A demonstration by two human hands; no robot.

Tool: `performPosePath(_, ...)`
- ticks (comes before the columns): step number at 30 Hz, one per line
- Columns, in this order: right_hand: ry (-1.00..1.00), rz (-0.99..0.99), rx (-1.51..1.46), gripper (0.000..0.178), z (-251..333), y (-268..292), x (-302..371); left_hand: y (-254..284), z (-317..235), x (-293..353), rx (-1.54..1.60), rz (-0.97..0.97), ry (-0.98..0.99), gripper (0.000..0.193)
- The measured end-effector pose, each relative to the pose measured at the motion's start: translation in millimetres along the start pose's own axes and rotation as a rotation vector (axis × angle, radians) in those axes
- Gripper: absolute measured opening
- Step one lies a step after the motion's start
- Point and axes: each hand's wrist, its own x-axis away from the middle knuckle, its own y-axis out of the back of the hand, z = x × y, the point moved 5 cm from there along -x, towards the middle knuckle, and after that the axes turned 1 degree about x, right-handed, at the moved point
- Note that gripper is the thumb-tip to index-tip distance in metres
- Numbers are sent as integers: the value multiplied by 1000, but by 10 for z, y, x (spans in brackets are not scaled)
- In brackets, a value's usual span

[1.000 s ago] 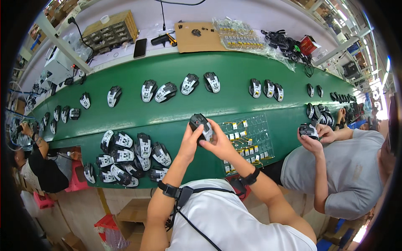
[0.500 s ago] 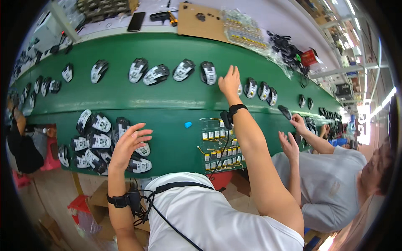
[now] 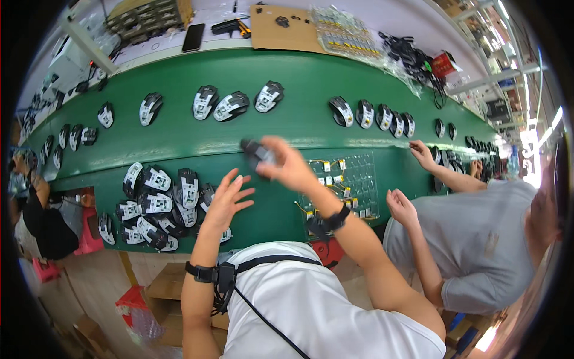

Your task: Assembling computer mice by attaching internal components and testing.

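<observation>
My right hand (image 3: 288,166) grips a dark computer mouse (image 3: 258,154), somewhat blurred, above the near part of the green bench (image 3: 257,230). Close to it my left hand (image 3: 227,200) is open, its fingers spread and nothing in them. Left of that hand lies a heap of black and white mice (image 3: 155,202), partly hidden behind my left forearm. Beside my right wrist sits a clear plastic tray (image 3: 366,173) holding several small wired batteries (image 3: 327,180); my right forearm covers part of it.
Along the raised green strip (image 3: 305,78) mice stand in a loose row, with a close group (image 3: 384,116) to the right. Behind are a phone (image 3: 193,37), cardboard (image 3: 278,30) and a bagged battery tray (image 3: 350,33). A co-worker in grey (image 3: 478,239) sits at my right.
My right hand has come back from the strip and now holds a mouse; one mouse has left its place there. My left hand stays open. The co-worker's hand no longer holds a dark mouse.
</observation>
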Motion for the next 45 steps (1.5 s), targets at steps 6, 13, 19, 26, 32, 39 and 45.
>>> performPosePath(6, -174, 80, -102, 28, -88, -54, 632, -81, 367, -36, 240, 278, 192, 43)
performPosePath(13, 104, -660, 978, 23, -631, 785, 690, 86, 324, 156, 332, 282, 169, 46)
performPosePath(19, 77, -591, 776, 14, -702, 765, 624, 118, 290, 190, 376, 318, 129, 46)
performPosePath(26, 231, -494, 454, 13, 50, 220, 1027, 10, 75, 314, 320, 329, 7, 49)
performPosePath(32, -47, -53, -360, 19, 559, -324, 1131, -296, -352, 430, 219, 434, -238, 56)
performPosePath(39, -109, -51, -362, 22, 966, -392, 1228, -359, -601, 629, 335, 425, -343, 63)
performPosePath(45, 13, -104, -141, 18, 1154, -392, 1291, -421, -668, 808, 220, 455, -415, 68)
